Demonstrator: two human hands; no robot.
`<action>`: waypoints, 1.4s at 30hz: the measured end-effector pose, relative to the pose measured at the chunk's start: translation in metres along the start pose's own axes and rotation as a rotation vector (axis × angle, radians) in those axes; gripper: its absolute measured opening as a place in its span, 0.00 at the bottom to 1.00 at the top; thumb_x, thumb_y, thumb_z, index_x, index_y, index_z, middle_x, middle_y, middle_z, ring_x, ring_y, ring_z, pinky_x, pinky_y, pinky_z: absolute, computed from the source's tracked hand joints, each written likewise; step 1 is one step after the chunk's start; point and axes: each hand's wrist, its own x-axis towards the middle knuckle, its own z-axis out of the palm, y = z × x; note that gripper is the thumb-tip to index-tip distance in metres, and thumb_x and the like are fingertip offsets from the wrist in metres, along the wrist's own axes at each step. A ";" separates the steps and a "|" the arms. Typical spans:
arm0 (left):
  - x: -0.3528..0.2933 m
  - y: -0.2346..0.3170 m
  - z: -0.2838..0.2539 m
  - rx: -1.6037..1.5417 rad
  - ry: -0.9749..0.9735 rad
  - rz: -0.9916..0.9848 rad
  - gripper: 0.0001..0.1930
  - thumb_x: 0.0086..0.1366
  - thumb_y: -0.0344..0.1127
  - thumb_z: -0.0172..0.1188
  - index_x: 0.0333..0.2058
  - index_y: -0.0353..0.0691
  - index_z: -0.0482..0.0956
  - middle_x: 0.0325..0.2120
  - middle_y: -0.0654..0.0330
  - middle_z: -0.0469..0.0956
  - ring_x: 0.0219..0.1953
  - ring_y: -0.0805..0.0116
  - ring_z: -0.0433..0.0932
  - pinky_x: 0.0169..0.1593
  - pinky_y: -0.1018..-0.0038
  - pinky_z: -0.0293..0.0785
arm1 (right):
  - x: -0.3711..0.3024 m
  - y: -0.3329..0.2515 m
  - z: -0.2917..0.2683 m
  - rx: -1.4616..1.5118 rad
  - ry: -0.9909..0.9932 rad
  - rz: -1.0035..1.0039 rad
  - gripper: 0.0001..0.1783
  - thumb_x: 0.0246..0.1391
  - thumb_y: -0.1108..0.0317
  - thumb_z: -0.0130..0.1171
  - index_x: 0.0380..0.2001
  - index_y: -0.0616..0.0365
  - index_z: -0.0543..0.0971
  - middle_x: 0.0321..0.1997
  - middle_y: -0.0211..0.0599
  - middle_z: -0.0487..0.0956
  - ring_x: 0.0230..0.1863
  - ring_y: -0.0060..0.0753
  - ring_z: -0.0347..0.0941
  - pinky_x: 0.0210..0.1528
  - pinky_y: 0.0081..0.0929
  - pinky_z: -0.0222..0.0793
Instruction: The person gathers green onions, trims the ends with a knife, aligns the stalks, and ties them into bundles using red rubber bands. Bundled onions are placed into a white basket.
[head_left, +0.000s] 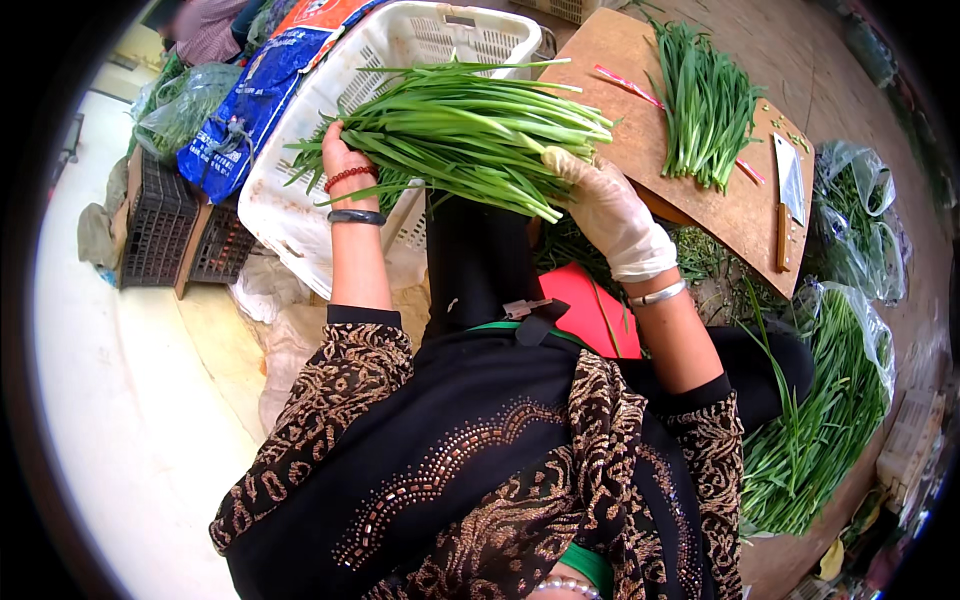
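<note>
A thick bunch of garlic chives (470,125) lies sideways across both my hands, over the near edge of a white plastic basket (262,205). My bare left hand (345,152) is closed round its leafy end; most of the fingers are hidden behind the leaves. At the cut stem end, my right hand (600,200), in a pale glove, grips the stalks with the thumb on top. Another bunch of chives (705,105) rests on a brown board (600,130) to the right, lying over a red-and-white strip (628,86).
A cleaver (788,190) with a wooden handle lies at the board's right edge. Clear bags of greens (862,215) and a big heap of chives (825,410) stand at the right. Left are a blue sack (235,140) and dark crates (160,225). A red stool (585,305) is between my legs.
</note>
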 end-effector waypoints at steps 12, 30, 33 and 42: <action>-0.006 -0.011 -0.003 0.060 0.084 0.002 0.16 0.67 0.42 0.49 0.35 0.35 0.79 0.34 0.52 0.82 0.35 0.56 0.81 0.44 0.63 0.80 | -0.017 0.010 -0.008 -0.474 0.123 -0.207 0.18 0.66 0.59 0.50 0.43 0.65 0.78 0.21 0.33 0.77 0.14 0.25 0.69 0.21 0.23 0.65; 0.000 -0.018 -0.020 0.097 -0.003 -0.025 0.19 0.64 0.46 0.51 0.39 0.36 0.80 0.36 0.53 0.83 0.37 0.55 0.82 0.45 0.62 0.80 | -0.002 -0.020 -0.036 -0.367 0.185 -0.264 0.15 0.71 0.58 0.44 0.44 0.57 0.74 0.34 0.34 0.80 0.24 0.19 0.76 0.24 0.16 0.70; -0.006 -0.018 -0.012 0.050 0.013 -0.018 0.18 0.62 0.46 0.52 0.37 0.36 0.80 0.35 0.53 0.83 0.36 0.56 0.81 0.44 0.63 0.80 | -0.008 -0.017 -0.030 -0.363 0.202 -0.233 0.14 0.70 0.59 0.46 0.42 0.57 0.75 0.24 0.23 0.72 0.19 0.14 0.65 0.19 0.14 0.60; -0.011 -0.013 -0.010 -0.075 -0.006 0.016 0.13 0.60 0.40 0.54 0.34 0.38 0.80 0.34 0.54 0.82 0.35 0.57 0.81 0.44 0.62 0.80 | -0.048 -0.033 -0.048 -0.148 0.152 0.052 0.21 0.66 0.52 0.54 0.44 0.62 0.77 0.21 0.14 0.61 0.18 0.06 0.50 0.19 0.12 0.42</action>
